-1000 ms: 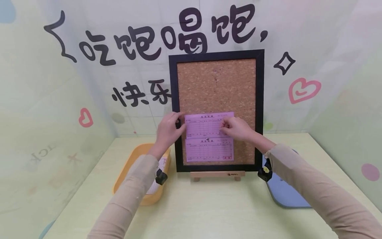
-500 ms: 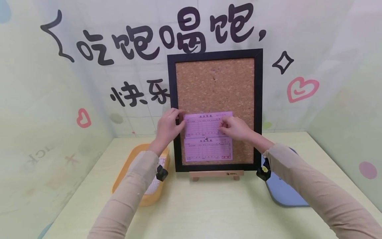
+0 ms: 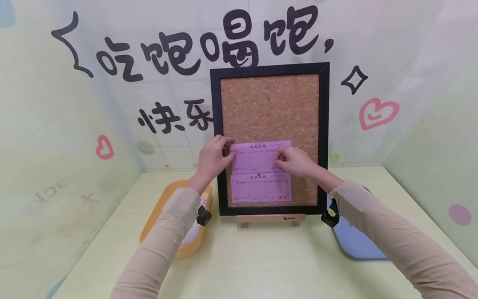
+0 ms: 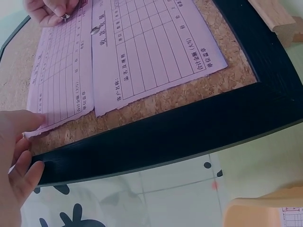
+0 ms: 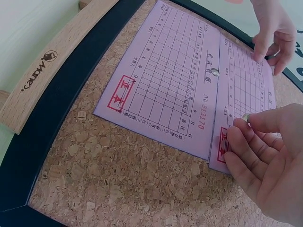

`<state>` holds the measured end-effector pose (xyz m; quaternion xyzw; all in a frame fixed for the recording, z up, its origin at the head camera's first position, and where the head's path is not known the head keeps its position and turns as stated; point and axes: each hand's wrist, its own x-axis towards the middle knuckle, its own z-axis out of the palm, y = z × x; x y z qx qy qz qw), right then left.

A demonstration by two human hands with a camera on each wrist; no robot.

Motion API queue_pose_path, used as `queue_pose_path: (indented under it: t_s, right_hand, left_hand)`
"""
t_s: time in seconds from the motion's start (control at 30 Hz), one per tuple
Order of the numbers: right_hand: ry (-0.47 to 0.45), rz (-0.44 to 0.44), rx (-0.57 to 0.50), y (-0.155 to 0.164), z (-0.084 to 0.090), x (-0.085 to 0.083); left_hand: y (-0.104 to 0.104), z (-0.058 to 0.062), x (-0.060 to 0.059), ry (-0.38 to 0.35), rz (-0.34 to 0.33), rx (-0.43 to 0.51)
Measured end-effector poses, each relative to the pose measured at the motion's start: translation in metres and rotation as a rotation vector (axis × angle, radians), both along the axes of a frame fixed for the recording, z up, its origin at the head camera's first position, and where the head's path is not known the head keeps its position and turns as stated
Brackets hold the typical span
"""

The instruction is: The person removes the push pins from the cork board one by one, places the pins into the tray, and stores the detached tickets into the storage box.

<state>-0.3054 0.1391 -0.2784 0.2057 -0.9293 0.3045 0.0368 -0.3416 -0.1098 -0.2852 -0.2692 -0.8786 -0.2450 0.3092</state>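
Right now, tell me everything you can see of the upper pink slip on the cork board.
The upper pink slip is a thin printed form with a ruled grid, a red stamp and a serial number. It lies flat against the cork board, its lower edge overlapping the lower pink slip, which a silver pin holds. The left hand holds its left edge against the cork; the right hand pinches a pin at its right part.

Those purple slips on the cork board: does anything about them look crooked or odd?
Nothing much. The lower slip hangs straight on one pin. The upper slip overlaps its top edge, held by the left hand; the right hand pinches a second pin.
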Motion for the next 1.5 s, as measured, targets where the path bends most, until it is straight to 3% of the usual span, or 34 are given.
queue_pose_path:
  t_s: [0.43,0.93,1.27,1.5]
  right_hand:
    - [0.015,0.005,0.002,-0.002,-0.001,0.000]
    - [0.008,0.001,0.028,-0.003,0.000,0.000]
    - [0.020,0.014,0.028,-0.002,-0.002,0.001]
    - [0.018,0.036,-0.012,0.004,-0.005,0.005]
  left_hand:
    - [0.000,0.005,0.004,-0.068,-0.042,0.063]
    - [0.001,0.008,0.007,-0.237,-0.131,0.141]
    - [0.000,0.011,0.008,-0.258,-0.154,0.165]
    - [-0.009,0.016,0.014,-0.200,-0.147,0.189]
